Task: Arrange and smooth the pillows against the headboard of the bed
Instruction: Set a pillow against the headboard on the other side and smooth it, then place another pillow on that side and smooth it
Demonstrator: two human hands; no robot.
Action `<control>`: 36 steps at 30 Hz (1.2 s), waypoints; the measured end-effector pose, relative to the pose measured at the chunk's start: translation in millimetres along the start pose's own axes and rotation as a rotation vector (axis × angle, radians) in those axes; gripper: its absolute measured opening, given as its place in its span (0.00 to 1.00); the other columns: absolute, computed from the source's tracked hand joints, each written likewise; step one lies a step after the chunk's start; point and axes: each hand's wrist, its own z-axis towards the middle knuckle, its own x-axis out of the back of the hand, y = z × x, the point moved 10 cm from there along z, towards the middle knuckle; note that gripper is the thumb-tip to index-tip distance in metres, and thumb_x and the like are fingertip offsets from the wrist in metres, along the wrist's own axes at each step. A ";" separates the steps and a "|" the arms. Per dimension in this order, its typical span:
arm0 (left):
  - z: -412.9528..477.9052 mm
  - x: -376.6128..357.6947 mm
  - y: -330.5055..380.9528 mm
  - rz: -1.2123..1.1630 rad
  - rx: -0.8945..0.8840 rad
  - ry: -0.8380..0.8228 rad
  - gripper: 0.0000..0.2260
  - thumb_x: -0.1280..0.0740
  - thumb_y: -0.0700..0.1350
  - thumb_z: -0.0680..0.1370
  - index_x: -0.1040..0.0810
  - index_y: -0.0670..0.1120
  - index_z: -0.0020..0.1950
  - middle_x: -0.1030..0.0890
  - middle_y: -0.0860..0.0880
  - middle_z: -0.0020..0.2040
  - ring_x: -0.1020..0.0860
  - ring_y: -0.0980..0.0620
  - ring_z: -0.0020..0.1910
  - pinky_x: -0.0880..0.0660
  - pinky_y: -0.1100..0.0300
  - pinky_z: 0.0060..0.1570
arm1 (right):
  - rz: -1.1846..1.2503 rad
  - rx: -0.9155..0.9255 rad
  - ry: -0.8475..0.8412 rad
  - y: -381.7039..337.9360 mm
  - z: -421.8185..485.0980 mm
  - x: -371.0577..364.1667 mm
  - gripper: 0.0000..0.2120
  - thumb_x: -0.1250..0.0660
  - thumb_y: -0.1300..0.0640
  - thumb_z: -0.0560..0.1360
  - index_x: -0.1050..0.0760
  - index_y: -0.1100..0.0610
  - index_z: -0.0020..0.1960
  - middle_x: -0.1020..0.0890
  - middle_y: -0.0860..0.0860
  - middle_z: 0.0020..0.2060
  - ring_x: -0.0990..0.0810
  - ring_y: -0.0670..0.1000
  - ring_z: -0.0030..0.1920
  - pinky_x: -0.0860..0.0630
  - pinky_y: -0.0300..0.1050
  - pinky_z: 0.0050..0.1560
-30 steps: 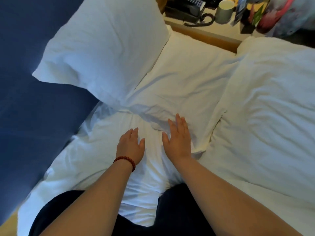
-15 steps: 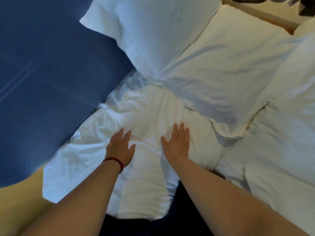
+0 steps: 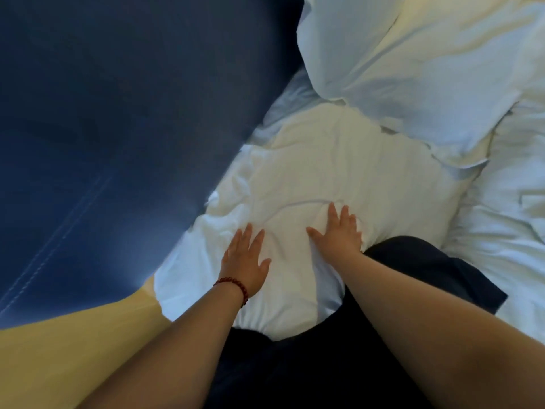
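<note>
Along the left side, the blue headboard [image 3: 103, 128] rises beside the near pillow [image 3: 324, 166], whose rumpled left edge touches its foot. Our left hand [image 3: 244, 261], a red bead bracelet [image 3: 234, 283] at the wrist, lies flat on that pillow with straight fingers spread, gripping nothing. Just beside it our right hand [image 3: 339, 234] presses flat the same way, fingers extended, and a crease arcs ahead of its fingertips.

We judge the step to be smoothing. We should hold both palms flat and sweep outward from the middle toward the corners. That pushes the folds gathered by the headboard out instead of bunching them, and light, even pressure lets the filling spread.

The pillow lies flat on the bed. Its long axis seems to run along the headboard's foot, from near-left to far-right, though wrinkles blur its outline. Farther right, a second pillow [image 3: 413, 69] lies over its far end, and the duvet [image 3: 501, 231] lies beyond.
</note>
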 end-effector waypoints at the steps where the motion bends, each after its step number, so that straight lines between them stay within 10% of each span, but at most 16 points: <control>1: -5.0 -5.7 -9.7 0.021 -0.029 -0.014 0.30 0.46 0.57 0.82 0.57 0.55 0.80 0.63 0.52 0.79 0.61 0.50 0.78 0.52 0.51 0.77 | -0.016 -0.006 0.004 -1.4 -0.1 -1.6 0.41 0.45 0.35 0.79 0.62 0.49 0.80 0.61 0.52 0.80 0.60 0.56 0.79 0.55 0.59 0.77; 14: 13.5 -34.3 -26.8 0.178 -0.184 -0.044 0.33 0.57 0.64 0.80 0.69 0.52 0.77 0.77 0.50 0.72 0.72 0.49 0.74 0.66 0.52 0.73 | -0.144 -0.009 0.100 -12.9 -20.8 -39.1 0.46 0.50 0.26 0.74 0.66 0.50 0.79 0.66 0.51 0.78 0.67 0.53 0.78 0.66 0.58 0.76; 21: 7.9 -29.0 -28.0 0.095 -0.211 0.062 0.36 0.64 0.67 0.74 0.63 0.53 0.79 0.67 0.50 0.78 0.67 0.49 0.77 0.66 0.54 0.72 | -0.085 0.047 0.196 -13.9 -39.9 -40.4 0.40 0.48 0.32 0.78 0.59 0.51 0.81 0.59 0.50 0.80 0.62 0.52 0.79 0.63 0.52 0.77; 26: -10.8 -20.9 -10.8 0.016 -0.158 0.198 0.34 0.59 0.63 0.77 0.51 0.47 0.80 0.55 0.43 0.80 0.57 0.43 0.78 0.61 0.50 0.74 | -0.082 0.105 0.229 -3.6 -80.2 -61.8 0.35 0.50 0.35 0.80 0.56 0.49 0.81 0.57 0.47 0.80 0.61 0.50 0.79 0.64 0.47 0.76; 36: -93.3 -78.7 32.8 -0.001 -0.097 0.004 0.33 0.48 0.58 0.82 0.60 0.45 0.79 0.62 0.46 0.80 0.61 0.47 0.78 0.59 0.52 0.76 | -0.037 0.257 0.166 42.4 -173.3 -87.9 0.30 0.43 0.46 0.81 0.48 0.50 0.80 0.51 0.50 0.80 0.54 0.51 0.80 0.57 0.47 0.78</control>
